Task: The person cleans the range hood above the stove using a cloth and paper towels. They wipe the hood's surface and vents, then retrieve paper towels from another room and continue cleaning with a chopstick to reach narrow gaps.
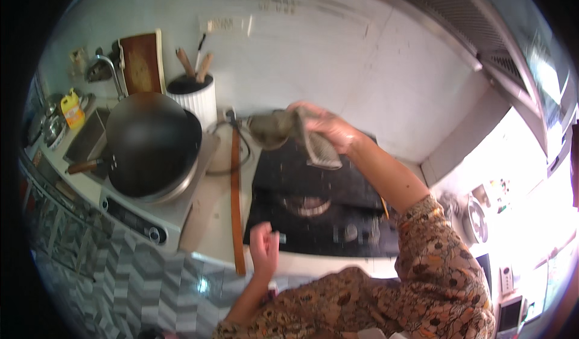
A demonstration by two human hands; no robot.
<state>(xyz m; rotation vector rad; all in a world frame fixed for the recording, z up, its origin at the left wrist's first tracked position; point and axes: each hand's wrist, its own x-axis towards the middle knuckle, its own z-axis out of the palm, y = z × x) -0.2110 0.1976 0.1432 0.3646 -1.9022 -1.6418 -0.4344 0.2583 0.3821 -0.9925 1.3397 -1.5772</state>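
Observation:
My right hand [329, 128] reaches over the far part of the black gas stove [325, 176]. Its fingers are closed on a greyish cloth [319, 150], whose striped lower edge hangs down toward the stovetop. Just left of it is a rounded grey-brown shape [269, 131], blurred, and I cannot tell whether it belongs to the cloth. Near the stove's front left corner I hold my left hand [264, 245] with its fingers curled in and nothing visible in them. Whether the cloth touches the stove is hard to see.
Left of the stove, a black wok [154, 158] sits on a silver cooker [175, 217]. Behind stand a white ribbed knife holder [198, 103] and a cutting board [143, 65]. A yellow bottle [73, 110] is by the sink [90, 135]. The range hood [458, 19] overhangs at upper right.

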